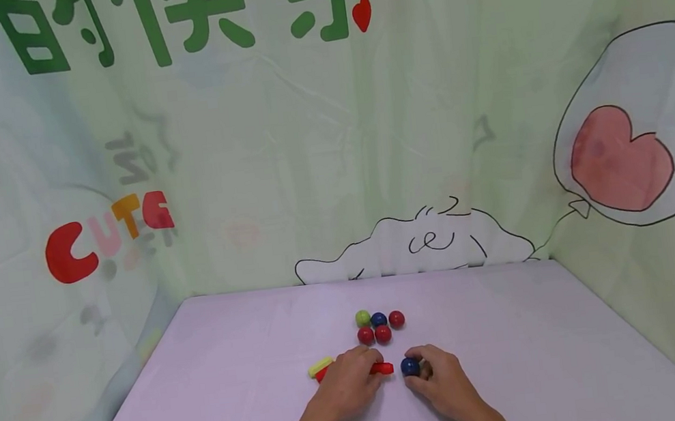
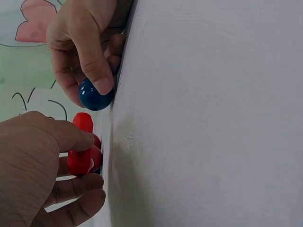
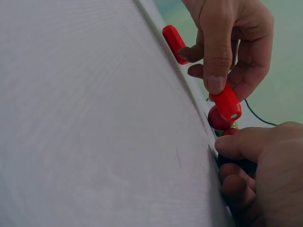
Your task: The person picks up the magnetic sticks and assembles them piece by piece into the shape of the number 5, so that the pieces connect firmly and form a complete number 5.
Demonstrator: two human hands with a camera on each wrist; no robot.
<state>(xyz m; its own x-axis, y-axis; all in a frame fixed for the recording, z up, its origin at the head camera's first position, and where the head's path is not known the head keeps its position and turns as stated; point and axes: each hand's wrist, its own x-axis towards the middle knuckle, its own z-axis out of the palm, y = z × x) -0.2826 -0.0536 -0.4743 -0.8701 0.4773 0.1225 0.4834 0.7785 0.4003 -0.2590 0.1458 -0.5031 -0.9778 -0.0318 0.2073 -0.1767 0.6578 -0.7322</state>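
My left hand (image 1: 349, 381) pinches a short red rod (image 1: 383, 368) with flat sides between thumb and fingers; a small hole shows in the rod's end in the right wrist view. Facing it, my right hand (image 1: 442, 381) grips a glossy dark blue ball (image 2: 94, 97) between thumb and fingers. A small gap separates rod and ball in the head view. A second red rod (image 3: 174, 43) lies on the table by the left hand, partly hidden by it. Beside that one is a pale yellow rod (image 1: 320, 366).
Beyond the hands sits a group of balls: a green ball (image 1: 362, 317), another blue ball (image 1: 378, 319) and several red balls (image 1: 396, 319). The pale table (image 1: 233, 338) meets a printed curtain (image 1: 229, 181) at its back edge.
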